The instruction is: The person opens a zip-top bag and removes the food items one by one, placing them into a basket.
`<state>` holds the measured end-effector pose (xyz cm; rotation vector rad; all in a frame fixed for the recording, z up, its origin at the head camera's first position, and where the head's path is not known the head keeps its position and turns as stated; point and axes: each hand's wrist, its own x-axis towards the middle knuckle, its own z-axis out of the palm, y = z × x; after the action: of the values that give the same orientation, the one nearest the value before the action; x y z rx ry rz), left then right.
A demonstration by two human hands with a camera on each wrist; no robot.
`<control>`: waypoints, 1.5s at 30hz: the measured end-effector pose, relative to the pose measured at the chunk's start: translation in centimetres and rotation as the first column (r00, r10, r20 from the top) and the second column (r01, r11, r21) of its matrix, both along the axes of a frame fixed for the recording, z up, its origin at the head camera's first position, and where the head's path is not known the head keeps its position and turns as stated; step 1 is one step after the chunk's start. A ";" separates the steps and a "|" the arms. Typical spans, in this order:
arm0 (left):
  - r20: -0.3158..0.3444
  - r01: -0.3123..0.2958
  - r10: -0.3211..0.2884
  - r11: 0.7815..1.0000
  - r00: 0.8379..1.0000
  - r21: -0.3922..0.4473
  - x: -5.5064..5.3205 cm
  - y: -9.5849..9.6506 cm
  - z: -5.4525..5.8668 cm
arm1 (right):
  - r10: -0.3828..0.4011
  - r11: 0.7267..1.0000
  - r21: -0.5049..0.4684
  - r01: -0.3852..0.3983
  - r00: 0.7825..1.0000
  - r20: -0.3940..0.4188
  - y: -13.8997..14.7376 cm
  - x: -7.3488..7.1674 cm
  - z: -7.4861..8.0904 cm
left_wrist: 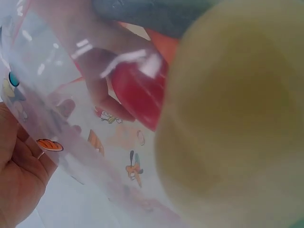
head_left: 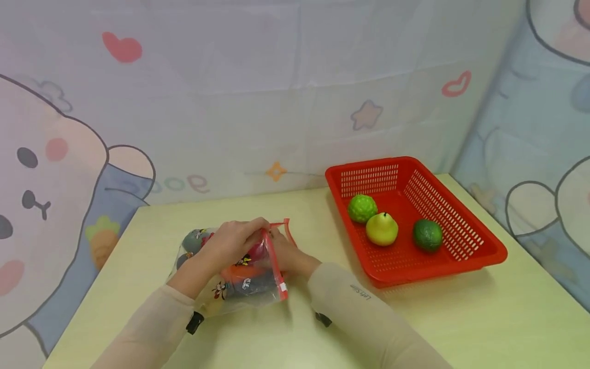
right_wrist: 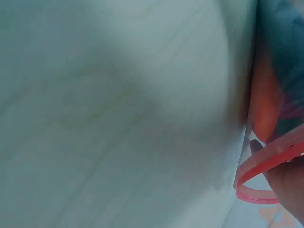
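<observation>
A clear zip bag (head_left: 265, 294) with cartoon prints and a red zip edge (head_left: 275, 259) lies on the table, filled with several fruit-like pieces. My left hand (head_left: 232, 243) reaches over the top of the bag and holds it by the edge of its mouth. Through that mouth goes my right hand (head_left: 288, 253). Seen through the film in the left wrist view, its fingers grip a smooth red fruit (left_wrist: 137, 92). Beside it, a large pale yellow piece (left_wrist: 237, 104) fills much of that view. An orange piece (right_wrist: 266, 104) shows within the bag in the right wrist view.
To the right stands a red plastic basket (head_left: 454, 218) with slotted walls. In it lie a bumpy light green fruit (head_left: 362, 208), a yellow pear (head_left: 381, 229) and a dark green fruit (head_left: 427, 236). A printed cloth (head_left: 221, 102) hangs behind the pale table (head_left: 313, 333).
</observation>
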<state>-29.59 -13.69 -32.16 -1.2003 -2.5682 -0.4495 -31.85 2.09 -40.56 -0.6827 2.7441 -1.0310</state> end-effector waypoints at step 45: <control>0.041 -0.038 0.041 0.998 0.998 -0.054 0.0 -1.5 0.7 | -0.388 0.820 0.437 0.369 0.921 -0.049 22.9 -3.1 16.7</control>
<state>-29.61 -15.21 -31.43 -1.1673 -2.6503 -0.4046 -34.97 25.02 -23.82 -0.0407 2.9813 -0.4207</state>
